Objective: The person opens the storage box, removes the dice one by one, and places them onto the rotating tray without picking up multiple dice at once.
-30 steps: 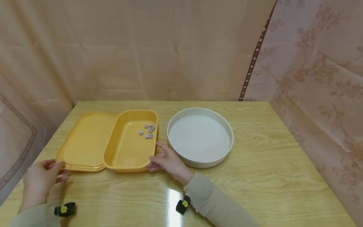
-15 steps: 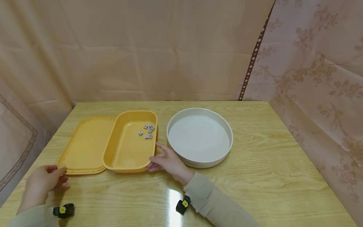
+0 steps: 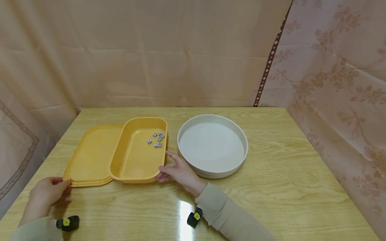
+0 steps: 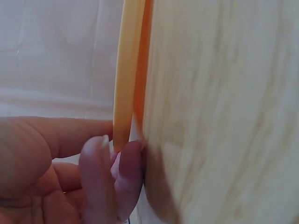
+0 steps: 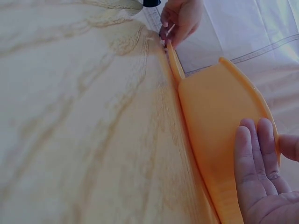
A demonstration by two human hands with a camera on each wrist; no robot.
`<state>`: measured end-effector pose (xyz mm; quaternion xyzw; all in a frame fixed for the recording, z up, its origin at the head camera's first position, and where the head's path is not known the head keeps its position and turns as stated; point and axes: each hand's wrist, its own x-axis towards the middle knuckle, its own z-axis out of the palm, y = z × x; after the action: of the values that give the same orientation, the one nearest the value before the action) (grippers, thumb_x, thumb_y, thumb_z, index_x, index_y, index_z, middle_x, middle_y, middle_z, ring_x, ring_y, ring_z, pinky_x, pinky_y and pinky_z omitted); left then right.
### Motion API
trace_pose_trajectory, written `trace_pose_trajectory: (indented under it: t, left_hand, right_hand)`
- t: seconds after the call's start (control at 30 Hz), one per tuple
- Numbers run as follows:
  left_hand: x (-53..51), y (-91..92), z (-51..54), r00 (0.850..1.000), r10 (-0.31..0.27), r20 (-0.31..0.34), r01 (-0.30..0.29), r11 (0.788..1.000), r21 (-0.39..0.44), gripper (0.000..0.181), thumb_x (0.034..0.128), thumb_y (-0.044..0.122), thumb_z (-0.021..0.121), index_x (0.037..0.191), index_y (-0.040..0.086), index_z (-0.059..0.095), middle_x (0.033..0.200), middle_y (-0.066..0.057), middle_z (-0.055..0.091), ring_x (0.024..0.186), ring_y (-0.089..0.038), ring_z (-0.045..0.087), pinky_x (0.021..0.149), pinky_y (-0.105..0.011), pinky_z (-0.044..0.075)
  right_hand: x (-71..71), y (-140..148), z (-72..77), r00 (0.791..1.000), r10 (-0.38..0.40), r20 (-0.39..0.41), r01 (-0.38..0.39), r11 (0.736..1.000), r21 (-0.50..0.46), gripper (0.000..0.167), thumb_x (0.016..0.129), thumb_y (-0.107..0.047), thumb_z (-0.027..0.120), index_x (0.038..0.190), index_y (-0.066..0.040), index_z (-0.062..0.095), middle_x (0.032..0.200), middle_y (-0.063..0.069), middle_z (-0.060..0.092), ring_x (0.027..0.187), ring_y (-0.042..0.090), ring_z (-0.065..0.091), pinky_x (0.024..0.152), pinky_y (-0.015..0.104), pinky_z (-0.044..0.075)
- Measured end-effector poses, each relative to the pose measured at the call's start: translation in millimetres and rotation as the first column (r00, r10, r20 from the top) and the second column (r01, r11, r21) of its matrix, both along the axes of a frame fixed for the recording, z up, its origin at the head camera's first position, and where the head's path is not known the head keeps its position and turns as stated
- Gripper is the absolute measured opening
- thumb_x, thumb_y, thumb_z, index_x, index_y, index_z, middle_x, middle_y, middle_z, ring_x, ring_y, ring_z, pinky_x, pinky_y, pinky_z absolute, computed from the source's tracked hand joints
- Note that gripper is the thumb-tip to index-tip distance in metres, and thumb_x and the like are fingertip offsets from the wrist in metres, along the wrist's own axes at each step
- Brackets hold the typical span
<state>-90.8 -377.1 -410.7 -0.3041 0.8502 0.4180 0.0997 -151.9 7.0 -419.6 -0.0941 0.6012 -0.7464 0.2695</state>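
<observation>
On the left of the table lies a flat yellow lid (image 3: 93,155), its right side hidden by the yellow plastic box (image 3: 132,162). My left hand (image 3: 48,192) pinches the lid's near left corner; the left wrist view shows the lid's edge (image 4: 126,74) between thumb and fingers. Several small white dice (image 3: 159,138) lie in the box, toward its right wall. My right hand (image 3: 181,172) holds the box by its near right corner. In the right wrist view its fingers (image 5: 254,158) lie straight along the outer wall, with the thumb at the rim.
Just right of the box and my right hand stands a round, shallow white tray (image 3: 212,147) with a raised rim. The wooden table (image 3: 289,187) extends to its right and in front. Curtains (image 3: 169,57) hang behind and at both sides.
The lid has come toward me and slightly right, lower at its near left corner, with my left hand moving along. The box, dice and my right hand look nearly still.
</observation>
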Motion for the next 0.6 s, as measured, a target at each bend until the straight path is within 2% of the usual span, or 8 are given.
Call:
trace_pose_trajectory:
  t: [0.1, 0.2, 0.4, 0.6]
  left_hand:
    - [1.2, -1.8, 2.5, 0.999, -0.051, 0.011, 0.051, 0.998, -0.031, 0.055, 0.0994, 0.015, 0.053, 0.129, -0.027, 0.034, 0.073, -0.006, 0.066, 0.060, -0.012, 0.064, 0.057, -0.031, 0.059]
    - [2.8, -1.9, 4.6, 0.997, -0.077, 0.016, 0.077, 0.996, -0.052, 0.052, 0.0984, 0.016, 0.055, 0.125, -0.026, 0.037, 0.073, -0.005, 0.066, 0.059, -0.012, 0.064, 0.057, -0.030, 0.058]
    - [6.3, 2.5, 9.5, 0.992, -0.120, 0.034, 0.124, 0.983, -0.139, 0.050, 0.0965, 0.015, 0.056, 0.121, -0.025, 0.042, 0.081, -0.018, 0.065, 0.059, -0.013, 0.062, 0.056, -0.028, 0.055]
    - [7.0, 4.3, 11.4, 0.987, -0.151, 0.060, 0.161, 0.964, -0.212, 0.050, 0.0958, 0.017, 0.057, 0.120, -0.024, 0.045, 0.086, -0.024, 0.064, 0.061, -0.014, 0.062, 0.057, -0.027, 0.050]
  right_hand:
    - [0.2, 0, 0.5, 1.000, -0.001, 0.001, 0.001, 1.000, 0.002, 0.070, 0.096, -0.001, 0.059, 0.155, -0.001, 0.020, 0.087, 0.022, 0.073, 0.072, 0.016, 0.072, 0.076, 0.038, 0.061]
    - [0.3, 0, 0.3, 1.000, -0.001, 0.002, 0.001, 1.000, 0.003, 0.070, 0.096, -0.001, 0.059, 0.155, -0.001, 0.021, 0.086, 0.022, 0.073, 0.072, 0.016, 0.072, 0.076, 0.038, 0.061]
    - [0.6, -1, 0.4, 1.000, -0.003, -0.001, 0.003, 1.000, 0.007, 0.071, 0.096, -0.001, 0.059, 0.155, -0.001, 0.020, 0.087, 0.022, 0.073, 0.072, 0.017, 0.072, 0.076, 0.038, 0.061]
    - [0.8, -2, 0.5, 0.999, -0.039, -0.036, 0.041, 0.998, 0.056, 0.074, 0.095, -0.003, 0.062, 0.156, -0.003, 0.020, 0.091, 0.025, 0.072, 0.073, 0.018, 0.072, 0.075, 0.037, 0.061]
